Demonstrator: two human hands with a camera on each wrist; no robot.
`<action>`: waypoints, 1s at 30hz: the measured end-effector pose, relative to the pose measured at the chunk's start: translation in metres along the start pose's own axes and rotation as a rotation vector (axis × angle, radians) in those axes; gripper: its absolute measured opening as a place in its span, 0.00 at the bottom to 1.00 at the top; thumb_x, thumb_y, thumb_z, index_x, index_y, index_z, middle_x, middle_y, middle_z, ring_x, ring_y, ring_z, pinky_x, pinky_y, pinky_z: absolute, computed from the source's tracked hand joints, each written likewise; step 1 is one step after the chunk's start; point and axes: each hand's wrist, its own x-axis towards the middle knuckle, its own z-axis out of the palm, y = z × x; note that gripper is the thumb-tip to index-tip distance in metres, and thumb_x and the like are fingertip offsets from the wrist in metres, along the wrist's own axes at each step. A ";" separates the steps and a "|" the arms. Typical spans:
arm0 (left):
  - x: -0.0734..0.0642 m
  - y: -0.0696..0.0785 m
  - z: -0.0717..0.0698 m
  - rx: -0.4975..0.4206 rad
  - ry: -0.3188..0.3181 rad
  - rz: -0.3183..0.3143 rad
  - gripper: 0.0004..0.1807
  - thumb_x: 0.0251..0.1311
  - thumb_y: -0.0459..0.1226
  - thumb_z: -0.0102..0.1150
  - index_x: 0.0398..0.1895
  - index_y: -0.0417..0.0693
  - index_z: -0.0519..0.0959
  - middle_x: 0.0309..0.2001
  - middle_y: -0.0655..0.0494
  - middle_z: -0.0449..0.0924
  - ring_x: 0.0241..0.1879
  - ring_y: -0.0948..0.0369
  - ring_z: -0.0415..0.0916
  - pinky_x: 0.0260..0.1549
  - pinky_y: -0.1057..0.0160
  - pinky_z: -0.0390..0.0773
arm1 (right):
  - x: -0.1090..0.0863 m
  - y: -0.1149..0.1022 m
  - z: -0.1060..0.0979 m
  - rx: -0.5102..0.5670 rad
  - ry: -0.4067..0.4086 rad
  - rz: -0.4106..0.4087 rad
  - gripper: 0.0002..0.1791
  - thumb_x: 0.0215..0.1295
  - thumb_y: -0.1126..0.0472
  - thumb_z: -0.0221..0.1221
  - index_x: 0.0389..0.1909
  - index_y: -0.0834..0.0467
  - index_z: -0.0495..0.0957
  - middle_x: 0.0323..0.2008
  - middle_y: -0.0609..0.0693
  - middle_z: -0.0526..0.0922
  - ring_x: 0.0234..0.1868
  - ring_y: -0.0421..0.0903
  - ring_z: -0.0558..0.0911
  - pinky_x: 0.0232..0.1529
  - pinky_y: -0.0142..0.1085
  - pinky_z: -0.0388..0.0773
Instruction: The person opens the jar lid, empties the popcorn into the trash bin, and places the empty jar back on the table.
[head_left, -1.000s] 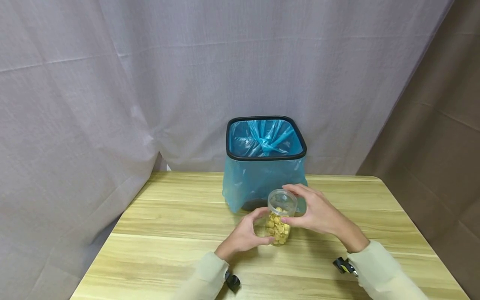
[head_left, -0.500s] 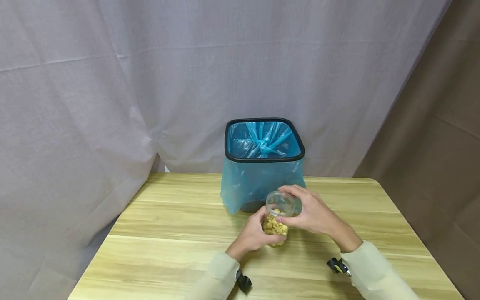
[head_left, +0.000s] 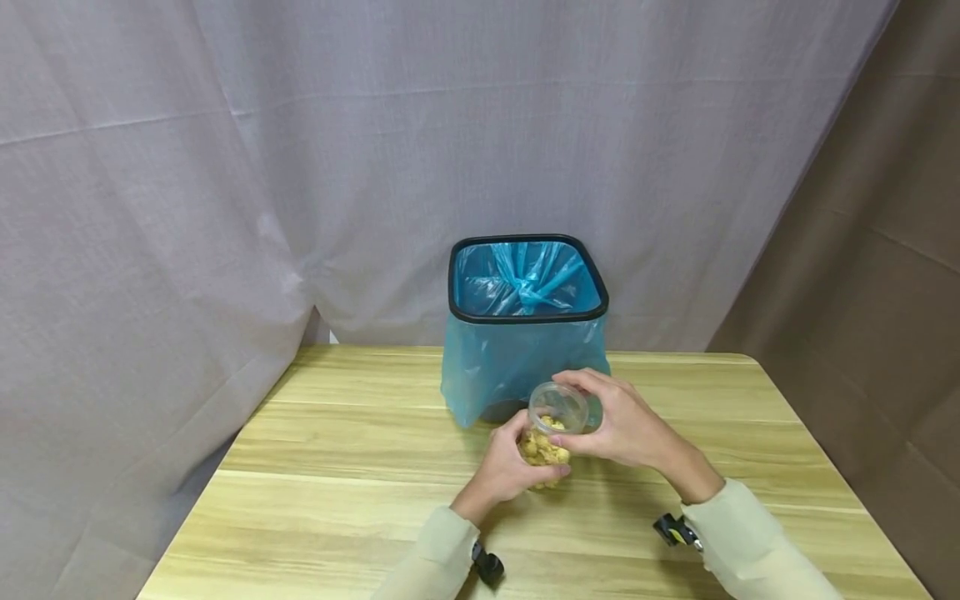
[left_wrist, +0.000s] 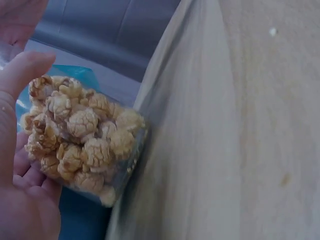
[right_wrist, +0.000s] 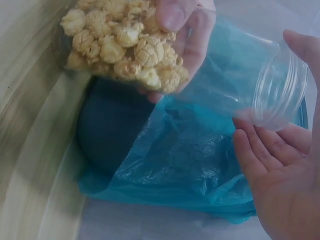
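Observation:
A clear plastic jar (head_left: pixel 561 403) partly filled with caramel popcorn (head_left: pixel 546 450) is between the two hands, in front of the bin. Low on its body, the left hand (head_left: pixel 504 465) grips it with thumb and fingers on opposite sides. The right hand (head_left: pixel 628 423) spans the jar's top, thumb on the near side and fingertips on the far side. In the right wrist view, the ridged neck (right_wrist: pixel 280 82) shows between right thumb and fingers; whether a clear lid sits on it I cannot tell. Popcorn (left_wrist: pixel 85 132) fills the lower part in the left wrist view.
Behind the jar stands a bin (head_left: pixel 528 318) with a black rim and a blue bag liner, knotted inside. A wood-grain table (head_left: pixel 337 483) lies beneath. Grey curtains (head_left: pixel 375 167) hang behind and a brown one (head_left: pixel 855 275) at the right.
The left hand has moved right and wrapped further round the lower jar. The jar has shifted slightly left, its base most. The right hand stays at the jar's top, moving slightly left.

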 end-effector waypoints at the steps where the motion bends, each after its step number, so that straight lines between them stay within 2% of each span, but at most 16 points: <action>1: -0.001 0.001 -0.001 0.013 0.013 0.013 0.39 0.50 0.42 0.83 0.68 0.58 0.76 0.60 0.54 0.85 0.57 0.65 0.82 0.56 0.67 0.82 | 0.000 0.000 0.000 0.000 -0.002 -0.001 0.42 0.49 0.45 0.81 0.66 0.51 0.77 0.59 0.47 0.84 0.53 0.42 0.83 0.50 0.44 0.87; 6: -0.006 0.006 -0.009 0.128 0.064 0.061 0.41 0.48 0.41 0.84 0.68 0.57 0.77 0.59 0.56 0.86 0.55 0.65 0.83 0.54 0.66 0.84 | 0.001 -0.001 -0.002 0.024 -0.031 -0.011 0.43 0.48 0.47 0.82 0.66 0.51 0.77 0.60 0.46 0.84 0.54 0.44 0.84 0.52 0.46 0.87; 12: -0.009 0.011 -0.019 0.246 0.088 0.095 0.41 0.46 0.41 0.84 0.68 0.57 0.77 0.58 0.58 0.86 0.54 0.63 0.83 0.55 0.64 0.83 | 0.003 -0.002 -0.003 0.057 -0.066 -0.039 0.43 0.48 0.49 0.83 0.67 0.52 0.77 0.60 0.47 0.84 0.55 0.46 0.84 0.52 0.52 0.88; 18: -0.013 0.020 -0.031 0.426 0.132 0.150 0.43 0.40 0.42 0.85 0.66 0.49 0.79 0.57 0.54 0.86 0.54 0.60 0.84 0.56 0.60 0.85 | 0.004 -0.006 -0.005 0.037 -0.088 -0.028 0.44 0.47 0.47 0.83 0.66 0.52 0.77 0.59 0.46 0.84 0.55 0.45 0.84 0.52 0.49 0.88; 23: -0.018 0.025 -0.039 0.543 0.110 0.148 0.43 0.39 0.42 0.84 0.64 0.44 0.79 0.53 0.52 0.86 0.50 0.59 0.83 0.53 0.62 0.87 | 0.004 -0.007 -0.005 0.032 -0.105 -0.017 0.43 0.48 0.47 0.82 0.65 0.55 0.78 0.57 0.46 0.85 0.54 0.44 0.86 0.54 0.52 0.88; 30: -0.024 0.027 -0.047 0.671 0.095 0.176 0.44 0.37 0.43 0.86 0.63 0.42 0.80 0.56 0.51 0.86 0.54 0.57 0.83 0.56 0.61 0.86 | 0.003 -0.007 -0.001 -0.007 -0.122 0.027 0.42 0.50 0.39 0.79 0.62 0.57 0.80 0.52 0.45 0.86 0.52 0.43 0.85 0.54 0.48 0.87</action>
